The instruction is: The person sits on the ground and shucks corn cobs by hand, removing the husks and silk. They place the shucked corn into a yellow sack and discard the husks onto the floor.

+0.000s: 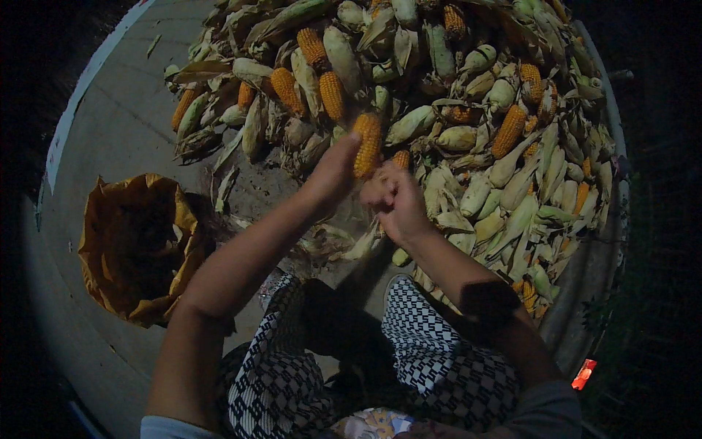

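An orange ear of corn (367, 144) points up and away from me, its kernels bare and a little blurred. My left hand (334, 164) grips it along its left side, thumb on the kernels. At the ear's lower end, my right hand (394, 200) is curled closed, with what seems to be husk or stalk at its fingers; blur hides exactly what it grips. Just behind that hand shows another bare ear tip (401, 159). Loose pale husks (356, 249) lie on the ground beneath my hands.
A large heap of corn (482, 197), mostly husked with several bare ears, spreads ahead and to the right. To my left stands an open yellow sack (184, 211), its inside dark. Concrete ground (129, 131) runs along the left, and a small red object (584, 374) lies at lower right.
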`<state>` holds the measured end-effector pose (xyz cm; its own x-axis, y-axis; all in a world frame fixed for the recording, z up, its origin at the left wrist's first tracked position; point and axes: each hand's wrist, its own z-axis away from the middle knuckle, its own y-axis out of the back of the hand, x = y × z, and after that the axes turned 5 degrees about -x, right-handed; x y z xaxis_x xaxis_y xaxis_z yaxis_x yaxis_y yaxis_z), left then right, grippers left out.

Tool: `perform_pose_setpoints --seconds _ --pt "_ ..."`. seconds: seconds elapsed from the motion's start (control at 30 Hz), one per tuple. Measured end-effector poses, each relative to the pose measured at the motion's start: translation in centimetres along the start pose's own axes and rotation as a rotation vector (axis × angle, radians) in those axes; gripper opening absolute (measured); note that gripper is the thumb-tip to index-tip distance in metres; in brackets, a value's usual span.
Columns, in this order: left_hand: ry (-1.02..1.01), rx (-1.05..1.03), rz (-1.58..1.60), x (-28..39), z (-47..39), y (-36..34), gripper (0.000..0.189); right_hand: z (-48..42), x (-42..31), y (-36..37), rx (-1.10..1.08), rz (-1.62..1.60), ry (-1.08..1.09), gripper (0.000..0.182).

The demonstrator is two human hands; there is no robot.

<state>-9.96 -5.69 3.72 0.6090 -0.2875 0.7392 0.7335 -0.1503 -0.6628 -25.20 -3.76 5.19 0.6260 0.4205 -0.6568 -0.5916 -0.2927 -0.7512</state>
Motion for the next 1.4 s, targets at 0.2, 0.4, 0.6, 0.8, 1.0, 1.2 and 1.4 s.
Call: perform_pose_setpoints --seconds 0.2,0.4,0.6,0.8,1.0,1.2,1.4 --pt "-0.027 0.074 0.043 2.0 1.2 0.0 0.045 -1.6 -5.0 4.9 0.090 0.907 -0.255 0.015" --pt "-0.090 0.089 -0.085 1.6 0.9 -0.3 0.044 -1.0 -1.8 6.2 -0.031 1.613 0.009 0.032" --pt "-0.052 0.116 -0.196 0.8 0.7 -1.0 0.041 -1.4 -1.1 2.5 0.194 0.524 -0.209 0.050" --pt "0.142 0.133 -0.275 0.9 0.3 -0.3 0.045 -1.1 -0.1 2.6 0.172 0.300 -0.197 0.048" --pt "0.117 0.500 0.030 -0.5 -0.7 1.8 0.036 -1.6 -3.0 3.9 0.261 -0.085 -0.513 0.040" --pt "0.066 0.266 -0.062 -0.8 -1.4 0.2 0.029 -10.5 -26.0 -2.4 0.054 0.258 0.747 0.020" --pt "0.095 0.237 -0.130 -1.6 -0.5 -1.4 0.023 -7.5 -18.7 4.0 0.252 0.581 0.449 0.015"
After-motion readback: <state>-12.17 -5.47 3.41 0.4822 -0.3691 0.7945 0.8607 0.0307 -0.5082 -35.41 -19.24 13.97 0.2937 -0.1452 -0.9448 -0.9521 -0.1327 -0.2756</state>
